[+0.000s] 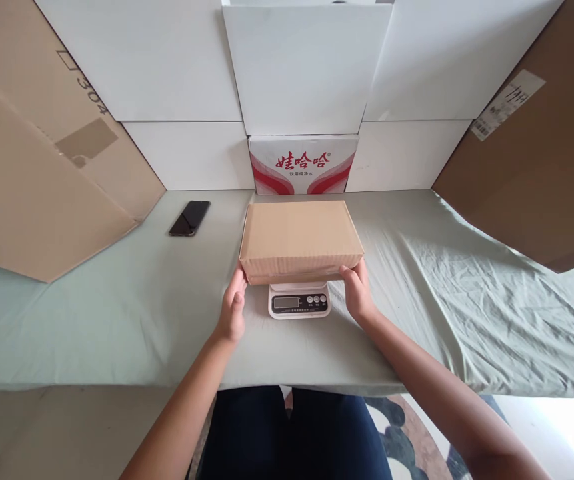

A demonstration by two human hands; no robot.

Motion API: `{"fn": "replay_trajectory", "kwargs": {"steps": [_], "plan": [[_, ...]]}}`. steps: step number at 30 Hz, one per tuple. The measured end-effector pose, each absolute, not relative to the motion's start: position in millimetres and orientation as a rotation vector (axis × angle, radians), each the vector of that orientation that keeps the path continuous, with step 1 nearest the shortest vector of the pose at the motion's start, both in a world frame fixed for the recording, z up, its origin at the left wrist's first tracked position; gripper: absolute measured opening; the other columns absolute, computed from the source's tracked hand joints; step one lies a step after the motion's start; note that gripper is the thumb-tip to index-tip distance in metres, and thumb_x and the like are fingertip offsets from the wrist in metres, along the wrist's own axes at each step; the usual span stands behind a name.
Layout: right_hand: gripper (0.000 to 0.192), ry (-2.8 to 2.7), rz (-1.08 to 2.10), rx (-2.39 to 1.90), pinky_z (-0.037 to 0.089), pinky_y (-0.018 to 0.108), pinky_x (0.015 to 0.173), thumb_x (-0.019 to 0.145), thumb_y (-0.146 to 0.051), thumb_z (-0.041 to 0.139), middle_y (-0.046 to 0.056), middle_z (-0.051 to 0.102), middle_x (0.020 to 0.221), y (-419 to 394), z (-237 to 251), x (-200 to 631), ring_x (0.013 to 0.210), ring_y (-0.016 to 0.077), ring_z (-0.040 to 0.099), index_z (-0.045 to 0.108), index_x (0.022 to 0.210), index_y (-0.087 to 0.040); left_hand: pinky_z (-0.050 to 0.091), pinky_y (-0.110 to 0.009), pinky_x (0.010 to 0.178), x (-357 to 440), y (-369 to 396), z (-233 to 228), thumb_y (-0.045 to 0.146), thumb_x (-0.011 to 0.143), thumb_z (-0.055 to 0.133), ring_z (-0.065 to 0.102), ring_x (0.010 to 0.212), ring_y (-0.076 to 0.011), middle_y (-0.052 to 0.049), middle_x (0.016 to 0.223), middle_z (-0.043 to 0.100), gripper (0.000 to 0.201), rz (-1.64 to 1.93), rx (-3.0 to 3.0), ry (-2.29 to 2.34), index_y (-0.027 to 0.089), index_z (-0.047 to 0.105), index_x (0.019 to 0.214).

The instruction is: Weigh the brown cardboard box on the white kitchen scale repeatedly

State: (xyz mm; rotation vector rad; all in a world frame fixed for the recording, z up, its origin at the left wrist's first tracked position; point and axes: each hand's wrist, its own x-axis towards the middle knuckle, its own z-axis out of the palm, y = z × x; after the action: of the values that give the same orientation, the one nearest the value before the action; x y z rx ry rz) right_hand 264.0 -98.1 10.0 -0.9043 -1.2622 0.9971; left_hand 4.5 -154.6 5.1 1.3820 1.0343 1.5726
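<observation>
A closed brown cardboard box (301, 230) is over a white digital kitchen scale (299, 313), covering its weighing platform. Whether the box rests on the scale or hangs just above it, I cannot tell. My left hand (233, 307) holds the box at its front left corner, fingers partly hidden along its side. At the front right corner my right hand (358, 292) grips the box, with the thumb on the front face. The scale's display and buttons show below the box, and no digits are readable on the display.
A black smartphone (190, 218) lies to the left on the green cloth (117, 320) over the table. White panels and a red-and-white printed carton (303, 167) stand at the back. Large cardboard sheets flank the left (41, 167) and right (541, 167) sides.
</observation>
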Motion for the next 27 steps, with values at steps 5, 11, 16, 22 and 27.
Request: {"fn": "replay_trajectory", "kwargs": {"steps": [5,11,16,22,27], "plan": [[0.048,-1.277,1.002,-0.905,0.045,0.05,0.118,0.089,-0.038,0.054,0.004,0.065,0.139,-97.8,11.0,264.5,0.138,0.0288,0.053,0.055,0.136,-0.033,0.03,-0.053,0.128,1.9,-153.0,-0.1,0.08,0.089,0.044,0.033,0.157,-0.0395,-0.014,0.168,0.04,0.09,1.566,1.394,1.037,0.023,0.041,0.159],[0.052,-1.257,0.987,-0.913,0.045,0.052,0.119,0.087,-0.037,0.058,0.004,0.066,0.139,-98.0,9.6,262.8,0.135,0.0294,0.055,0.055,0.138,-0.033,0.029,-0.053,0.129,3.4,-153.7,0.8,0.078,0.09,0.044,0.033,0.158,-0.0386,-0.014,0.167,0.042,0.088,1.584,1.41,1.01,0.024,0.042,0.158],[0.063,-1.239,1.01,-0.906,0.041,0.054,0.123,0.085,-0.041,0.06,0.003,0.056,0.155,-94.5,12.2,265.2,0.147,0.0308,0.048,0.047,0.147,-0.035,0.027,-0.051,0.13,2.9,-152.4,2.5,0.078,0.09,0.046,0.027,0.16,-0.0365,-0.011,0.169,0.039,0.087,1.61,1.383,0.998,0.026,0.042,0.159],[0.072,-1.03,0.939,-0.837,0.024,0.06,0.132,0.087,-0.052,0.051,0.001,0.042,0.167,-82.1,40.2,288.3,0.159,0.0314,0.036,0.036,0.155,-0.038,0.018,-0.044,0.133,-10.1,-143.3,7.3,0.078,0.093,0.035,0.017,0.164,-0.0267,0.0,0.174,0.028,0.076,1.803,1.185,1.01,0.035,0.047,0.156],[0.073,-1.058,1.029,-0.866,0.025,0.063,0.131,0.086,-0.056,0.054,0.001,0.041,0.168,-85.2,35.4,281.7,0.16,0.0328,0.033,0.038,0.154,-0.036,0.021,-0.045,0.132,-4.9,-146.3,11.6,0.081,0.089,0.039,0.022,0.162,-0.029,-0.003,0.173,0.031,0.084,1.687,1.28,1.041,0.033,0.042,0.159]]}}
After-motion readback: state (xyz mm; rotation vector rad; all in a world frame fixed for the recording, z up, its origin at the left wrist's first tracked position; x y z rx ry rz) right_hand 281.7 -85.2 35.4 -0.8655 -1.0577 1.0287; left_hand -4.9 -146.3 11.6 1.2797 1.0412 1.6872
